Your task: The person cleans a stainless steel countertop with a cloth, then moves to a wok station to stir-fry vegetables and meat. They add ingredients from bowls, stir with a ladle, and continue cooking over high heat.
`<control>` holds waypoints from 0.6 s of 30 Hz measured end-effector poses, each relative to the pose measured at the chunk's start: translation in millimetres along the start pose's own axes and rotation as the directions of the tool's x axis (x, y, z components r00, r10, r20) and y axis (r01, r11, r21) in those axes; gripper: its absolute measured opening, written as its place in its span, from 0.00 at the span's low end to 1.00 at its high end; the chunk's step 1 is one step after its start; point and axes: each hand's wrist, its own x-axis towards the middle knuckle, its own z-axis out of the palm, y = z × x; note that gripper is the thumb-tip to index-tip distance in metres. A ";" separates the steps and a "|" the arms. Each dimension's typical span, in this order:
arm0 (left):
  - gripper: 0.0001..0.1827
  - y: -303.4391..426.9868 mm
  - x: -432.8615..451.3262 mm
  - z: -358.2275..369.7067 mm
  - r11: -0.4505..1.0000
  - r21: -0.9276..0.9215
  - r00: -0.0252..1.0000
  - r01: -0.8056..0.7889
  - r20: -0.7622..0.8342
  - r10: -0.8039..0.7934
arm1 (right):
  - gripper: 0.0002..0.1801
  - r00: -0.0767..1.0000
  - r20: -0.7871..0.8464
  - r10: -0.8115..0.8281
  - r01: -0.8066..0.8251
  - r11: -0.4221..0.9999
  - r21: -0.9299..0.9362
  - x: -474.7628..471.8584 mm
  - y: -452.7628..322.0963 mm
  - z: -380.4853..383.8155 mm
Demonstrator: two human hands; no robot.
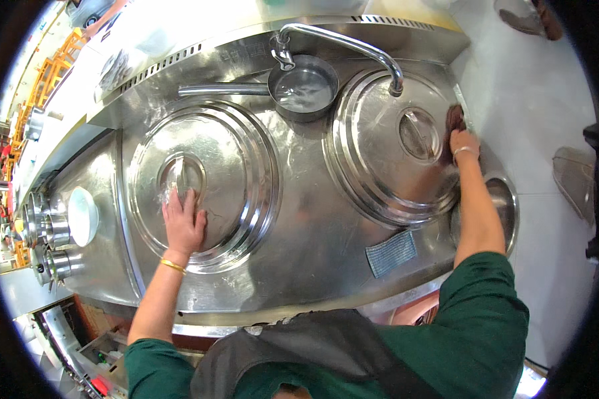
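My left hand [183, 224] rests with fingers spread on the round steel lid [219, 164] at the left, its fingertips at the recessed handle. My right hand [463, 144] grips a dark reddish-brown cloth [454, 122] against the right edge of a second round steel lid [369, 149]. Between and behind the lids stands a long-handled metal saucepan [303, 113] with clear liquid in it. A chrome swivel faucet [349, 42] arches over the saucepan and the right lid. A blue-grey ribbed cloth [391, 253] lies flat on the steel counter [304, 239], near the right lid's front edge.
A metal basin [501, 199] sits at the right end, partly behind my right forearm. At the far left are a pale bowl [83, 217] and several metal pots [57, 232]. A raised steel backsplash [219, 57] runs behind. A person's shoe [574, 177] is on the tiled floor at right.
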 end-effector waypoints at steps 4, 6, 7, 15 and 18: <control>0.28 8.8 -12.7 -3.5 0.993 0.053 0.994 0.102 0.018 -0.103 | 0.17 0.902 0.066 -0.427 0.403 0.774 -0.489 -133.2 -15.0 -16.3; 0.27 7.0 -13.4 -2.1 0.995 0.058 0.996 0.087 -0.020 -0.086 | 0.19 0.823 -0.142 -0.549 0.438 0.774 -0.457 -190.9 -22.4 2.9; 0.27 8.2 -10.4 -2.3 0.995 0.046 0.996 0.085 -0.036 -0.083 | 0.20 0.773 -0.163 -0.613 0.478 0.732 -0.486 -206.5 -23.3 23.8; 0.25 6.2 -14.6 0.7 0.996 0.055 0.993 0.077 -0.092 -0.071 | 0.13 0.777 -0.366 -0.512 0.621 0.525 0.582 -265.8 -90.4 8.8; 0.25 4.3 -13.3 4.8 0.997 0.035 0.992 0.072 -0.109 -0.068 | 0.15 0.815 -0.476 -0.332 0.554 0.200 0.808 -234.7 -84.6 -8.1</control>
